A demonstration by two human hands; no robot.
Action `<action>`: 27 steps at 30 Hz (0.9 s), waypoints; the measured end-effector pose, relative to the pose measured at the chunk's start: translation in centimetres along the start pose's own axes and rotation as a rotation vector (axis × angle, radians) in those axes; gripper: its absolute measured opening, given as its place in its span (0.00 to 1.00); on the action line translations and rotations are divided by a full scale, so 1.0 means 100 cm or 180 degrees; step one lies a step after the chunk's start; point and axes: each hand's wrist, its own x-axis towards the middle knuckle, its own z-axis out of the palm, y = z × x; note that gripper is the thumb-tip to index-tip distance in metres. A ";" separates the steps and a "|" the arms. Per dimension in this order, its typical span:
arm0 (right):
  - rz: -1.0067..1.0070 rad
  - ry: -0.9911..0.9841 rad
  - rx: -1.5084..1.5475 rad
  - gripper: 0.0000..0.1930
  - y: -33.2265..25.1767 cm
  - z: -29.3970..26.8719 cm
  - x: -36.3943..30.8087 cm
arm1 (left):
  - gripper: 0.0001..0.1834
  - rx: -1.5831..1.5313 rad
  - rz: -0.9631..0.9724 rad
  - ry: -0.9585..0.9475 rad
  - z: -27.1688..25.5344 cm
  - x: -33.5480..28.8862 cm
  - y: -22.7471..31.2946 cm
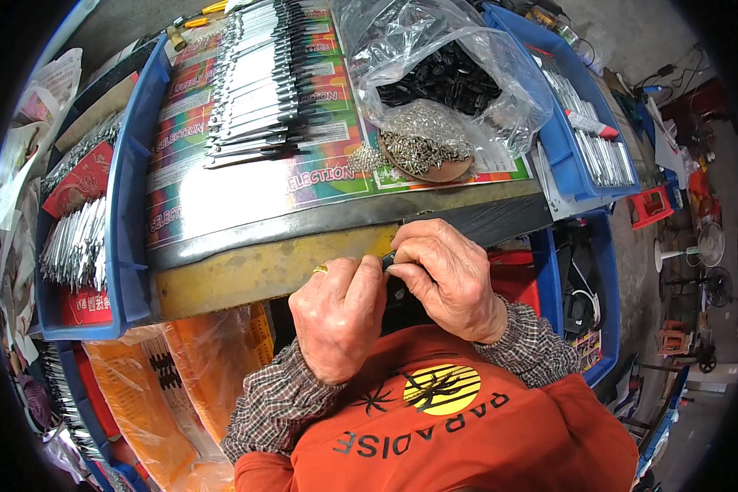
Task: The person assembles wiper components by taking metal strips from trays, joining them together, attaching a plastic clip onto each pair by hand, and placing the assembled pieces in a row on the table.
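Just in front of the bench's yellow front edge (246,279), my two hands meet with fingers closed. My left hand (336,312) wears a gold-coloured ring and pinches a small black piece (388,260), mostly hidden by the fingers. From the other side, my right hand (447,279) grips the same piece between thumb and forefinger. Beyond them lies a long row of flat silver metal strips with black ends (258,90). A clear plastic bag (508,90) of black parts (447,78) stands to its right, beside a heap of small metal fasteners (422,152) on a round brown dish.
A blue bin (131,205) with silver strips stands on the left, another blue bin (570,156) at the far right. Orange crates (139,394) lined with plastic sit below the bench at left. A lower blue bin (607,287) holds dark items at right.
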 end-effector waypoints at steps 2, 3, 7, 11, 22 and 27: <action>-0.0017 -0.0042 -0.0028 0.11 0.000 0.000 -0.001 | 0.12 -0.0001 0.0006 -0.0021 0.000 0.000 0.000; -0.0036 -0.0087 -0.0053 0.12 0.000 0.000 -0.002 | 0.12 -0.0011 0.0022 -0.0011 0.001 0.001 0.000; -0.0101 -0.0116 -0.0117 0.12 0.000 0.000 -0.001 | 0.12 0.0007 0.0041 0.0024 0.002 0.000 0.000; -0.0037 -0.0110 -0.0048 0.12 0.001 0.001 -0.002 | 0.12 -0.0022 0.0068 0.0042 0.002 0.000 -0.001; 0.0108 -0.0043 0.0100 0.12 0.000 0.001 -0.001 | 0.12 -0.0052 0.0031 0.0063 0.002 0.002 0.003; 0.0224 0.0007 0.0215 0.09 0.000 -0.003 -0.003 | 0.13 -0.0183 0.0044 0.0096 0.003 0.002 0.004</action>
